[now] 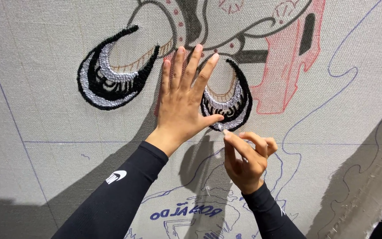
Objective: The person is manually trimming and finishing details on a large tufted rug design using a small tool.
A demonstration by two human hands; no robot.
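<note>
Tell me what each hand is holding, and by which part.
Nothing is held. The left hand lies flat on the grey stretched tufting cloth; the right hand touches the lower edge of the black-and-grey tufted yarn crescent with its fingers.

2 tufted crescents (111,75), 2 hands (182,102), 1 cloth (45,168)

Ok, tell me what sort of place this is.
Probably a rug-tufting workshop. A stretched grey backing cloth carries drawn outlines and two tufted black and grey crescents. The left hand lies flat on the cloth; the right hand pinches at a tufted edge.
</note>
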